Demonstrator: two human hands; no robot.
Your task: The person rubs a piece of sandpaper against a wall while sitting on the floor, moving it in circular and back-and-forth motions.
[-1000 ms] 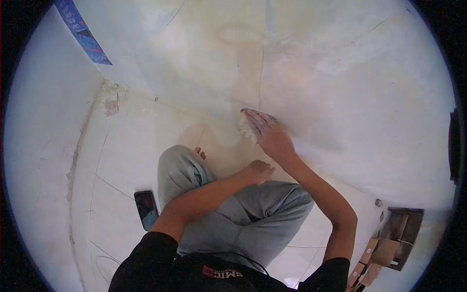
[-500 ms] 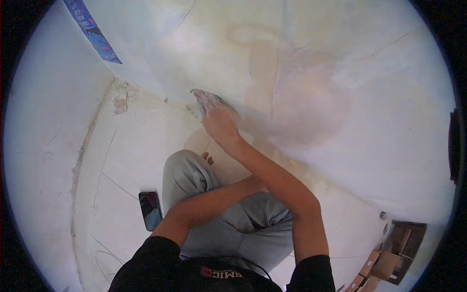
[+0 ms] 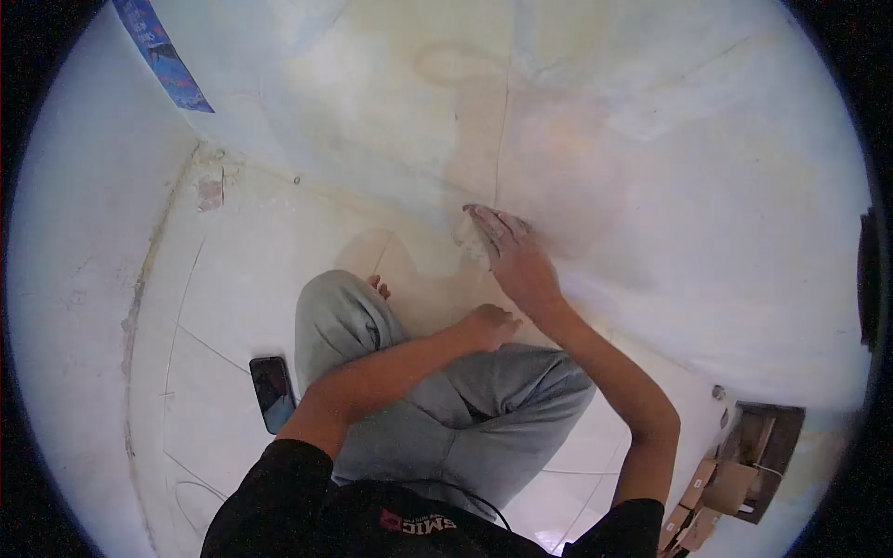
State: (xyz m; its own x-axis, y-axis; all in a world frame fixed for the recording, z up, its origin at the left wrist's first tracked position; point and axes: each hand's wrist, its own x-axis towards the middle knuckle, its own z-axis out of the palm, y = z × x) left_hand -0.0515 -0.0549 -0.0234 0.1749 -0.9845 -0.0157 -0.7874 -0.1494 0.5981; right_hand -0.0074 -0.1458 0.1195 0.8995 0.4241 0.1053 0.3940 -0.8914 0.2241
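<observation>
My right hand [image 3: 507, 237] is closed and pressed against the lower part of the pale wall [image 3: 567, 149], near where it meets the floor. Between its fingers is a thin, crumpled whitish cloth [image 3: 467, 232], whose loose end shows left of the fingertips; its exact kind is hard to make out. Grey-white dust covers the fingers. My left hand [image 3: 491, 327] rests by my right knee, fingers curled in, with no object showing in it. Around the right hand the wall carries a damp-looking brownish patch [image 3: 549, 130].
A phone [image 3: 273, 395] lies on the tiled floor [image 3: 214, 307] left of my crossed legs [image 3: 446, 409]. A blue printed strip [image 3: 163, 58] is stuck up at the wall corner. Cardboard boxes [image 3: 712, 498] stand at the lower right beside a dark recessed opening [image 3: 786, 437].
My right hand has slid rightward and a little down along the wall base, holding the cloth. My left hand, earlier behind the right forearm, is now in plain sight. The view has shifted slightly.
</observation>
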